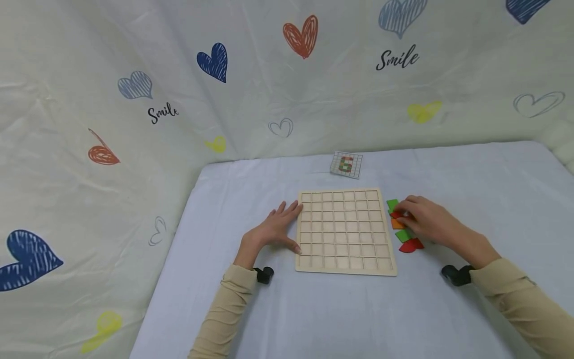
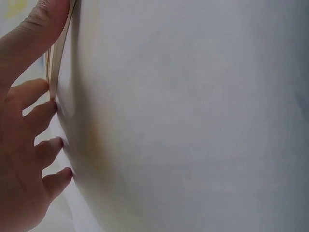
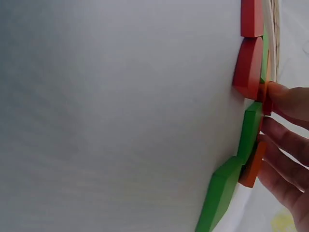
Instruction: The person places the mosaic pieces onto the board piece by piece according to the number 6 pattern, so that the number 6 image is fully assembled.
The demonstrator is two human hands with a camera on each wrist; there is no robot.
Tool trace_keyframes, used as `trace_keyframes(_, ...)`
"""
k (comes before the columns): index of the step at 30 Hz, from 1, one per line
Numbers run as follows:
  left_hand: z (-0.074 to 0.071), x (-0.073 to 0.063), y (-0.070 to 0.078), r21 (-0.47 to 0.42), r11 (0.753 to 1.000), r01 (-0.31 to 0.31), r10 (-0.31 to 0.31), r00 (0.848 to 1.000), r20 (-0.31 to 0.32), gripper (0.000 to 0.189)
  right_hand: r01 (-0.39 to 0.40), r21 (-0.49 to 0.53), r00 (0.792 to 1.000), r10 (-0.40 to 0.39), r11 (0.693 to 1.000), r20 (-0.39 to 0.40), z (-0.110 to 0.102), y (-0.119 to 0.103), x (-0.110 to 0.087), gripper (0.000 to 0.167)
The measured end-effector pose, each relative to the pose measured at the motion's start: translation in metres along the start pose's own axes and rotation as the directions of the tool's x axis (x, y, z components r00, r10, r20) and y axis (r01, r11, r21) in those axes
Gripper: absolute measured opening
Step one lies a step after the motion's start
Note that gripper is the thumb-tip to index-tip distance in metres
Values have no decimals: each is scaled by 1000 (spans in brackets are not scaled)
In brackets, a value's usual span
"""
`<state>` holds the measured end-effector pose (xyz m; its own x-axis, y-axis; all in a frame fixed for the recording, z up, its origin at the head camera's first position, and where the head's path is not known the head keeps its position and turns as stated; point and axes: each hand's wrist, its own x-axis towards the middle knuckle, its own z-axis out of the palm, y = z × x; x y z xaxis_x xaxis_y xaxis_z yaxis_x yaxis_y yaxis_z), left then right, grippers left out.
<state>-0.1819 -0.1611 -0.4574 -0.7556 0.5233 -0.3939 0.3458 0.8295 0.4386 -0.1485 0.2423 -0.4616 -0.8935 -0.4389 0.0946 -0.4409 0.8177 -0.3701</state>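
A square wooden grid board (image 1: 344, 265) lies flat on the white-covered table. My left hand (image 1: 280, 227) has its fingers spread along the left edge, with the thumb at the rim. In the left wrist view, the thumb (image 2: 34, 36) overlaps the board's side. Beside the right edge, my right hand (image 1: 426, 219) pinches a red block (image 3: 269, 107) between thumb and fingertips. Around it lie an orange block (image 1: 396, 224), green blocks (image 1: 403, 236) and red quarter-round-looking blocks (image 1: 409, 246). The hand covers part of this group.
Behind the board lies a small gridded pattern card (image 1: 346, 165) with a red and green figure. A white cloth backdrop (image 1: 251, 109) with printed hearts rises at the table's back and left. Black wrist cameras (image 1: 456, 275) sit at both cuffs.
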Motion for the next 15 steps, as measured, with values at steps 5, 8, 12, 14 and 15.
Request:
trace_keyframes(5, -1, 0, 2, -7, 1000, 7, -7, 1000, 10, 128, -3, 23, 1000, 2, 1000, 20, 1, 0, 4, 17)
trace_keyframes(8, -1, 1, 4, -4, 1000, 18, -18, 1000, 16, 129, -9, 51, 1000, 8, 999, 27, 1, 0, 4, 19)
trace_keyframes(12, -3, 2, 6, -6, 999, 34, -34, 999, 23, 130, -11, 108, 1000, 10, 994, 14, 1, -1, 4, 21)
trace_keyframes(14, -4, 2, 7, -7, 999, 38, -38, 999, 25, 131, -6, 127, 1000, 4, 992, 9, 2, -1, 3, 20)
trace_keyframes(15, -4, 1, 8, -10, 999, 39, -39, 999, 25, 131, -2, 135, 1000, 1, 991, 6, 3, -1, 3, 20)
